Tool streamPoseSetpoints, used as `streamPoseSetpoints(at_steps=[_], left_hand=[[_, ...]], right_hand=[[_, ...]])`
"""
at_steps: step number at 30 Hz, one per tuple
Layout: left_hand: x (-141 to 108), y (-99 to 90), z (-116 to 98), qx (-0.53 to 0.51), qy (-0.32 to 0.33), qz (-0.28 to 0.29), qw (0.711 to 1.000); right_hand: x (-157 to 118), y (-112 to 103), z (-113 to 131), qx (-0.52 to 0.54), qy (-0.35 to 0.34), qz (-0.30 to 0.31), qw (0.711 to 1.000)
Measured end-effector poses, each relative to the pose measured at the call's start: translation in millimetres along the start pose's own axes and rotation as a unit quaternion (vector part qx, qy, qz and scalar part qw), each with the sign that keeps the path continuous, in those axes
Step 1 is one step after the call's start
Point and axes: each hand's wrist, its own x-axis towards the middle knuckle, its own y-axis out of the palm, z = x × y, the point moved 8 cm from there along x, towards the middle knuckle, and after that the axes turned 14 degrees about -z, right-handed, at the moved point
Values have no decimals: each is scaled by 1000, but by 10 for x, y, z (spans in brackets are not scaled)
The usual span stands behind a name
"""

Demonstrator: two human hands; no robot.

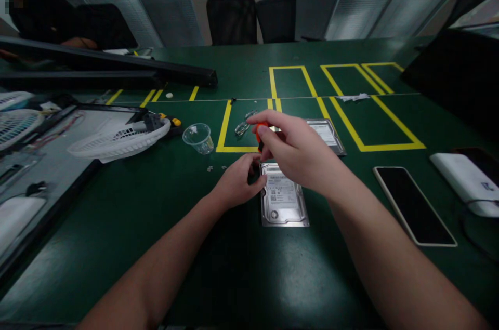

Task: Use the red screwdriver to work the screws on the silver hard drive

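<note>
A silver hard drive (284, 200) with a white label lies flat on the green table. My left hand (241, 179) grips its left edge near the far corner, the thumb on the rim; its fingertips are partly hidden. My right hand (290, 145) is closed on an orange-and-black screwdriver (261, 132), held over the drive's far left corner. The screwdriver's tip is hidden behind the fingers. Small screws (210, 169) lie left of my left hand, near a clear plastic cup (198, 139). A second hard drive (325, 135) sits behind my right hand.
A phone (414, 205) and a white power bank (468, 182) lie at the right. To the left are a white fan grille (120, 140) and a grey panel (74, 163). Long black bars (156, 67) lie beyond. Yellow tape (390, 148) marks rectangles. A person (50, 18) sits far left.
</note>
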Motion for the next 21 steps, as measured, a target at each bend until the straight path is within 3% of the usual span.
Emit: streamPoseSetpoints(at_steps=[12, 21], left_hand=[[-7, -7, 22, 5, -17, 6, 1000], [2, -10, -1, -5, -7, 0, 1000]], right_hand=[[20, -118, 5, -63, -4, -51, 997], [-11, -33, 113, -23, -27, 22, 999]])
